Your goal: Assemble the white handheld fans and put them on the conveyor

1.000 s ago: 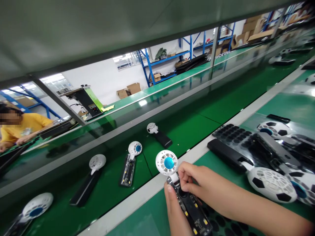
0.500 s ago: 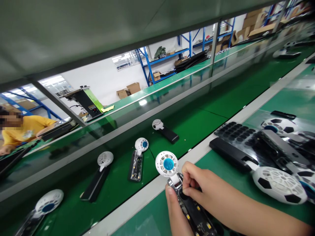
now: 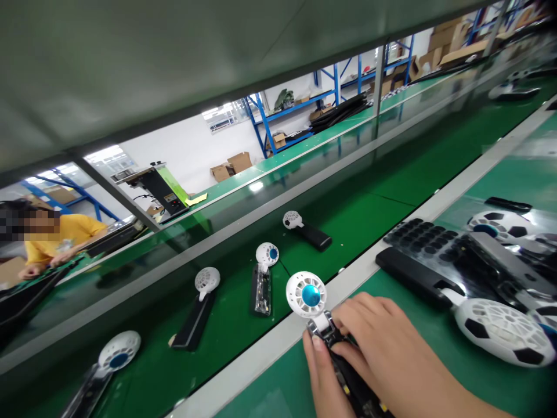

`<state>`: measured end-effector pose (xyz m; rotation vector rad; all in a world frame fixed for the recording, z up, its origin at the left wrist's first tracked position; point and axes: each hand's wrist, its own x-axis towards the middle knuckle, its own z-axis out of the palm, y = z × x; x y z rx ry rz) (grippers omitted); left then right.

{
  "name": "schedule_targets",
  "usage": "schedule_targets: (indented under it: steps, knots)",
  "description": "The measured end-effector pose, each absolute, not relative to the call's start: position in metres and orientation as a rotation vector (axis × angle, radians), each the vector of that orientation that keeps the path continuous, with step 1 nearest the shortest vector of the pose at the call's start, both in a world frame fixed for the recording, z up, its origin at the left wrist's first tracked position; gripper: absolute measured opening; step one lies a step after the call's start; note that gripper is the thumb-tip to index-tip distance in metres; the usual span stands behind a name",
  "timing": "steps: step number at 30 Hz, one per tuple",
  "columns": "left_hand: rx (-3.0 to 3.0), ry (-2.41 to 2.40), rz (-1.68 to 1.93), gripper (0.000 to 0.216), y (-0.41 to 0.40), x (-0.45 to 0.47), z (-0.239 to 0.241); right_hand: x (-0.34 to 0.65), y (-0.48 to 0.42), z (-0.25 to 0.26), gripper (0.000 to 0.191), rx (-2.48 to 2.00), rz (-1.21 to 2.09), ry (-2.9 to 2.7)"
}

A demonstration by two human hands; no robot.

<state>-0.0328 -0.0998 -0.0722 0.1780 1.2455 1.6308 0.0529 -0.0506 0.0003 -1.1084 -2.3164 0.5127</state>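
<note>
The left hand (image 3: pixel 324 377) grips a small handheld fan (image 3: pixel 307 295) by its black handle, thumb lying along the side just below the hinge. The fan is held up over the near edge of the green tabletop (image 3: pixel 265 386), tilted, with its white round head and blue centre uppermost. The right hand (image 3: pixel 385 342) is bent over the same handle, fingers and thumb touching it near the hinge (whether they pinch some small part, I cannot tell, since the fingertips are partly hidden).

Beyond a pale rail (image 3: pixel 248 363), four similar fans lie spaced apart on a green belt (image 3: pixel 235 331), two with blue centres showing. To the right of the hands, a fan with a football pattern (image 3: pixel 505 332) lies on the tabletop, its black handle beside a sheet of black round pads (image 3: pixel 429 241). Far left, across the belt, sits a person in a yellow top (image 3: pixel 78 232).
</note>
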Motion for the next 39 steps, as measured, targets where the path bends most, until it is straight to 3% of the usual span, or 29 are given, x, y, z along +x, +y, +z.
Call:
schedule_targets:
  steps: [3, 6, 9, 22, 26, 33, 39]
  knots:
    - [0.072, 1.266, 1.666, 0.055, -0.098, -0.031, -0.069, 0.06, -0.044, -0.003, 0.022, -1.256, 0.923, -2.082]
    - [0.104, 1.211, 1.652, 0.056, -0.097, -0.029, -0.061, 0.073, -0.038, -0.014, 0.015, -1.275, 1.323, -1.783]
    - [0.218, 1.128, 1.593, 0.054, -0.097, -0.028, -0.051, 0.088, -0.037, -0.03, 0.018, -1.277, 1.421, -1.639]
    - [0.667, 1.317, 1.569, 0.043, -0.067, -0.045, -0.009, 0.097, -0.032, -0.063, 0.02, -1.078, 1.358, -1.409]
    - [0.796, 1.415, 1.466, 0.027, -0.007, -0.052, 0.001, 0.097, -0.036, -0.059, 0.014, -1.069, 1.081, -1.647]
    - [1.077, 1.786, 1.315, 0.037, 0.108, -0.051, -0.002, 0.085, -0.041, -0.065, 0.038, -1.117, 0.568, -2.273]
    - [1.261, 2.141, 1.167, 0.038, 0.091, -0.077, 0.019, 0.083, -0.041, -0.071, 0.039, -1.184, 0.51, -2.329]
